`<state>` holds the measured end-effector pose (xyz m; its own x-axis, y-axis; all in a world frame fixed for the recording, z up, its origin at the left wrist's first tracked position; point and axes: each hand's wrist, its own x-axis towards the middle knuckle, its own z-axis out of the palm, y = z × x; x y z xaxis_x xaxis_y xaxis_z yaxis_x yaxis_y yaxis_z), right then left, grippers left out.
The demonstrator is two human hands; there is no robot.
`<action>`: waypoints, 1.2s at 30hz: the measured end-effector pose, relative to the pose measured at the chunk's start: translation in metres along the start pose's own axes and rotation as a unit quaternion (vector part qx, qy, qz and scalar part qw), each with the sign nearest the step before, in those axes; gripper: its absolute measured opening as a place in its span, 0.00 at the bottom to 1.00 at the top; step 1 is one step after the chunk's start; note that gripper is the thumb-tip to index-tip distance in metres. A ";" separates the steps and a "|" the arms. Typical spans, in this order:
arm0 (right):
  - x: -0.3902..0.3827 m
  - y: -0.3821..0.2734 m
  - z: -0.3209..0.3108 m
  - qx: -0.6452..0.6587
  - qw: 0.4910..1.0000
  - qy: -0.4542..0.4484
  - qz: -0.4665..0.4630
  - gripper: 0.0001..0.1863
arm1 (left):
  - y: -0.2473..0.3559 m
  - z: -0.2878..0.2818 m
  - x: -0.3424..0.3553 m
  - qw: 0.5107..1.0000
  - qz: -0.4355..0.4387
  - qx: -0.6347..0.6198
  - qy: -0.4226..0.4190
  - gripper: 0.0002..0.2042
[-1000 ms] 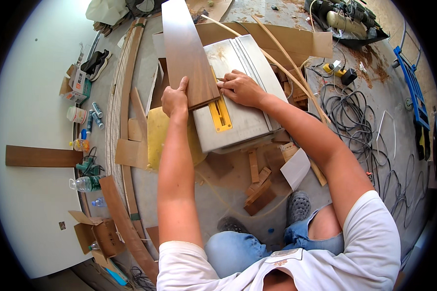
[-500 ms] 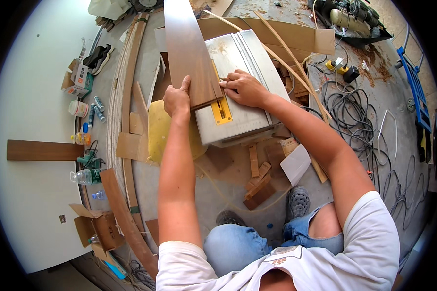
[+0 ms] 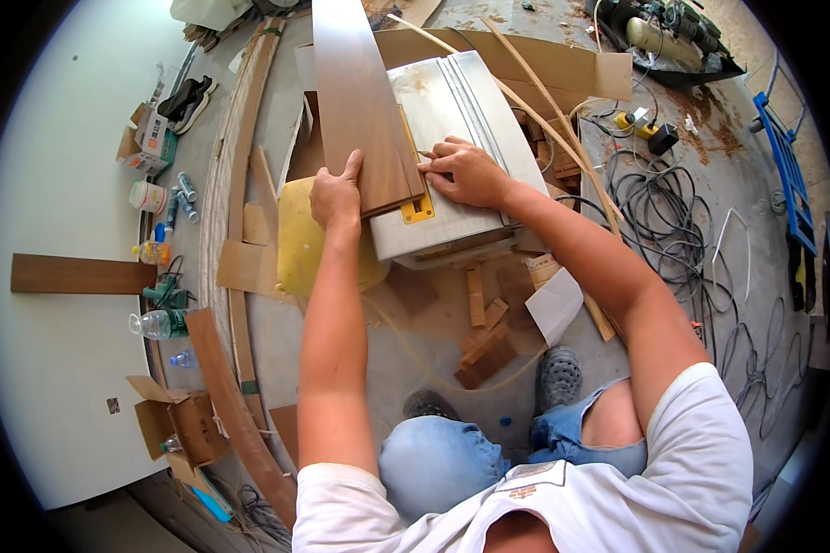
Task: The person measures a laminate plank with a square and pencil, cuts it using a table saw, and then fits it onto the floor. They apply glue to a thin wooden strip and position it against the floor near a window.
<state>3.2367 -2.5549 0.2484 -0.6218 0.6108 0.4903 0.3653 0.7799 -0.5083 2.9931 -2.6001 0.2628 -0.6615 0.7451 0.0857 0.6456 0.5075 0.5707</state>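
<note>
Left of the gripped board (image 3: 364, 120), an open carton (image 3: 205, 429) holds a bottle (image 3: 171, 443).

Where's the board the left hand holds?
In the head view, the board is upper left of centre, partly over the metal table, between the left hand and right hand.
</note>
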 end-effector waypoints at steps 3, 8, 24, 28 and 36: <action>-0.003 -0.001 0.000 0.016 1.000 0.008 -0.008 0.09 | 0.000 -0.005 -0.008 1.000 -0.009 0.014 -0.012 0.38; -0.003 -0.005 -0.003 0.021 0.999 0.007 0.031 0.09 | -0.007 -0.007 -0.018 1.000 0.006 -0.007 0.006 0.39; -0.002 -0.004 -0.001 0.054 0.992 0.051 0.098 0.10 | -0.023 -0.014 -0.040 1.000 0.016 -0.022 0.002 0.37; -0.001 -0.004 -0.003 0.080 0.988 0.041 0.127 0.11 | -0.025 -0.017 -0.048 0.998 0.021 -0.052 -0.007 0.36; 0.000 -0.005 -0.006 0.105 0.983 0.027 0.149 0.11 | -0.029 -0.026 -0.064 0.999 0.012 -0.037 -0.009 0.37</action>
<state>3.2394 -2.5583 0.2552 -0.4685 0.8188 0.3317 0.3706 0.5229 -0.7676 3.0071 -2.6740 0.2625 -0.6379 0.7653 0.0858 0.6311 0.4557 0.6277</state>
